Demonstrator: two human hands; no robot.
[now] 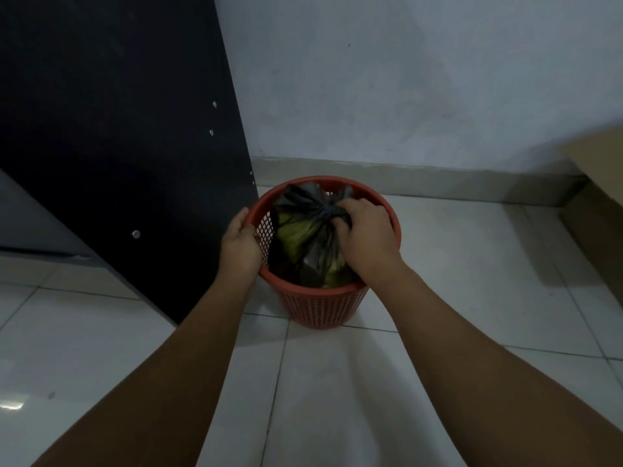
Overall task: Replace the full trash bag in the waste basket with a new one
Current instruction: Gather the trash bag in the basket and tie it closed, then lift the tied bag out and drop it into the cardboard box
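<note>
A red mesh waste basket (pixel 320 303) stands on the white tiled floor near the wall. Inside it sits a full black trash bag (pixel 303 237), tied at the top, with yellowish contents showing through the thin plastic. My right hand (pixel 365 232) reaches into the basket and grips the bunched knot of the bag. My left hand (pixel 240 242) holds the basket's left rim, thumb inside the mesh wall and fingers outside.
A dark panel of furniture (pixel 135 146) leans or stands close to the basket's left. A pale wall with a skirting (pixel 421 176) runs behind. A cardboard box (pixel 600 197) sits at the right edge. White floor tiles (pixel 472 264) spread to the right and front.
</note>
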